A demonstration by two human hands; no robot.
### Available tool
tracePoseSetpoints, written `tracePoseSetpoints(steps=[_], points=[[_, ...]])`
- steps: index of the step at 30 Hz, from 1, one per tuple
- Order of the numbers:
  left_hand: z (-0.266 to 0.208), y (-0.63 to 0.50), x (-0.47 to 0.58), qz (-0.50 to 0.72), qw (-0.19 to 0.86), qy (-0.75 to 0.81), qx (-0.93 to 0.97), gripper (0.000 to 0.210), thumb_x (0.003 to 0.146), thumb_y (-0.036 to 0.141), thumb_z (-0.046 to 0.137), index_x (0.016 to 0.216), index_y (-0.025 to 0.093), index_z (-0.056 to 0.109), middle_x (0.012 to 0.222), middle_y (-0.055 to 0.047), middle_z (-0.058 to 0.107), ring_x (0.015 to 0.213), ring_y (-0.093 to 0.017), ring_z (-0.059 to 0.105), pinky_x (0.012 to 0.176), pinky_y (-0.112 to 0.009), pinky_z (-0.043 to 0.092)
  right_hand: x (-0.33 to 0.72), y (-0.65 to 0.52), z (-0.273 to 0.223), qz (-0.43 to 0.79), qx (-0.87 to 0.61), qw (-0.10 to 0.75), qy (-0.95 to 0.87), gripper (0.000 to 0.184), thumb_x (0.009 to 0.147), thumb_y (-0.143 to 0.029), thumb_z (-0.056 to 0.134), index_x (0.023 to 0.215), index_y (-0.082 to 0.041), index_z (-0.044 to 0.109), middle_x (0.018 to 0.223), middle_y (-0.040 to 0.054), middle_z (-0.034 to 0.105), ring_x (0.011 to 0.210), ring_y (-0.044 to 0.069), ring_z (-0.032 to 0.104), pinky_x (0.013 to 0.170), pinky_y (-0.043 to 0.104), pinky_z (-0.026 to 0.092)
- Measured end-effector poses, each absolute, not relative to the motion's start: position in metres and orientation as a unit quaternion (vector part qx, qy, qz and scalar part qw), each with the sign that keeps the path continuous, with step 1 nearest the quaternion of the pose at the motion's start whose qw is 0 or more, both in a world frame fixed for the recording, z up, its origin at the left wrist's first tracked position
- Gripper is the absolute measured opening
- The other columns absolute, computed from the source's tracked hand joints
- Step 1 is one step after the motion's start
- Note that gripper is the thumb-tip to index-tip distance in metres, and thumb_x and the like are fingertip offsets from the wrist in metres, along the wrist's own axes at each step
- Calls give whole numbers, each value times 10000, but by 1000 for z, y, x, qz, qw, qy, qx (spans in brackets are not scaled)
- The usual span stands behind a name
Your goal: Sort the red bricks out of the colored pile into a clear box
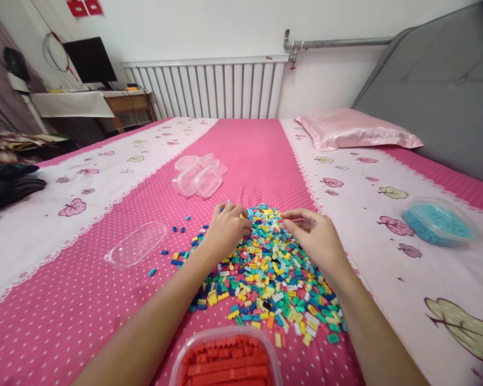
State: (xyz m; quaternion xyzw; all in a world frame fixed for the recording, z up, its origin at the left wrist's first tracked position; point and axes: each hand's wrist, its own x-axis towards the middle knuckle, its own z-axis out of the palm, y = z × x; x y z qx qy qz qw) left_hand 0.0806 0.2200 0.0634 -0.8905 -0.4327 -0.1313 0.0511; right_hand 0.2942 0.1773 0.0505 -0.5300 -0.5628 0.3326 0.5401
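Below everything, a bed (245, 139) in pink polka-dot and pale tree-print bedding, with a grey padded headboard (434, 80) at the right. Against the far wall, a white radiator (209, 88); off to the left, a desk (72, 104) bearing a black monitor (90, 60). Near the headboard, a pink satin pillow (358, 128). Mid-bed, between the forearms and reaching up to both hands, a loose pile of small toy building bricks (273, 268) (mostly green, yellow, blue and white). At the near edge, a clear tub (225, 331) of red pieces; out right, another clear tub (437, 238) of light-blue ones. Beyond the pile, overlapping clear containers (203, 179); to its left, a flat clear lid (139, 245). At the pile's upper left, the left hand (230, 229), fingers curled downward; cannot tell whether gripping a brick. At its upper right, the right hand (313, 234), thumb and forefinger nearly together; cannot tell what, if anything, is between. Smallest, an orange brick (271, 320) near the tub of red.
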Motion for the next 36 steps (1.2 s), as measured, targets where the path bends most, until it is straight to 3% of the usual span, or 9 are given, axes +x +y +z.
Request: tracePoseSetpoints(steps=[11,16,20,25,29,33,36], points=[[53,218,91,-102,72,-429,-894,168,905,145,585,863,186,742,1082,-105,674,1078,-292,548,991,-506,354,295,176,49,310,-532,532,-581,172,811,-346,678,902,-214,741,893,71,777,803,228,750,740,353,614],[49,219,89,-127,65,-443,-885,125,833,150,659,878,206,761,1261,-116,610,1229,-342,464,1039,-536,328,296,178,47,300,-536,527,-587,186,805,-368,687,892,-213,741,882,73,776,800,233,748,721,353,610],[49,219,89,-152,49,-439,-884,130,856,161,648,868,214,766,1257,-106,620,1224,-341,468,1032,-530,328,297,177,45,298,-538,523,-590,185,796,-363,688,882,-208,739,867,73,776,791,235,747,718,356,606],[56,220,86,-185,22,-440,-878,137,921,198,609,955,198,741,1087,-76,714,1117,-283,559,1033,-491,332,299,173,45,289,-545,522,-589,180,786,-344,701,894,-204,737,854,67,771,787,233,743,733,361,603],[66,220,79,-200,-3,-455,-868,79,866,135,648,902,146,718,875,-65,731,930,-235,627,893,-383,426,297,170,48,281,-539,521,-599,145,784,-315,716,887,-215,739,845,55,773,783,227,745,734,360,613],[89,201,67,-248,-60,-410,-876,113,833,138,709,946,149,716,875,-24,745,867,-178,658,818,-298,466,296,166,51,280,-538,525,-597,135,790,-289,726,898,-211,742,854,47,770,795,220,747,762,366,611],[112,165,57,-290,-152,-365,-872,134,891,173,668,999,195,744,899,11,768,828,-147,693,789,-274,502,296,165,53,269,-540,520,-604,104,794,-259,723,885,-212,743,832,42,764,775,215,742,739,358,603]])
